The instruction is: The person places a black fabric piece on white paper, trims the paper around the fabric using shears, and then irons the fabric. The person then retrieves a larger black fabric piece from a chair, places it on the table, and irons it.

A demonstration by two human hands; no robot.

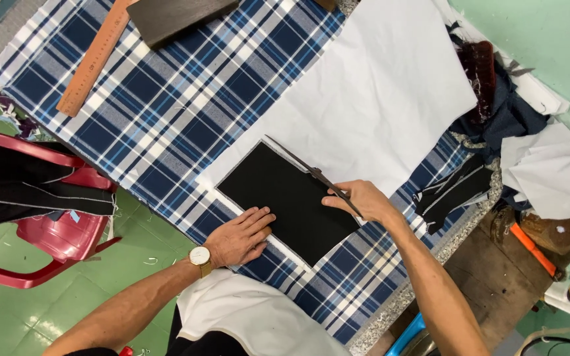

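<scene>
My single head-worn camera looked almost straight down from above the plaid-covered table (186, 105), close enough that the left hand (240, 236) and right hand (359, 199) sat just below mid-frame, with the green floor (8, 310) along one edge and the wall (549, 33) opposite.

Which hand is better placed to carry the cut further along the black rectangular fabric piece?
Right. The right hand holds the long dark scissors along the black rectangular fabric piece's upper-right edge, over the white cloth. The left hand lies flat on its lower-left edge, pinning it.
</scene>
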